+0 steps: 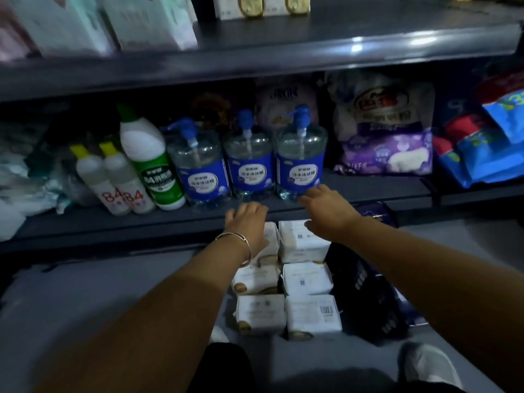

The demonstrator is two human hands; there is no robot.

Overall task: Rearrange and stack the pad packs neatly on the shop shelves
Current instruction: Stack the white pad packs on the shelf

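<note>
Several white pad packs [304, 242] lie in two rows on the grey floor in front of the bottom shelf [113, 222]. Dark blue packs [365, 290] lie beside them on the right. My left hand [249, 219], with a bangle on the wrist, hovers over the far left white pack with relaxed fingers and holds nothing. My right hand [326, 207] reaches out above the far right white pack, near the shelf edge, fingers spread and empty. More white pad packs [261, 5] stand on the upper shelf [312, 46].
On the bottom shelf stand three blue pump bottles [300, 165], a green-labelled white bottle [150, 163] and two small white bottles [113, 180]. Purple and white bags [385, 137] sit behind on the right, blue and red bags [487, 143] at far right. A white shoe [428, 367] is below.
</note>
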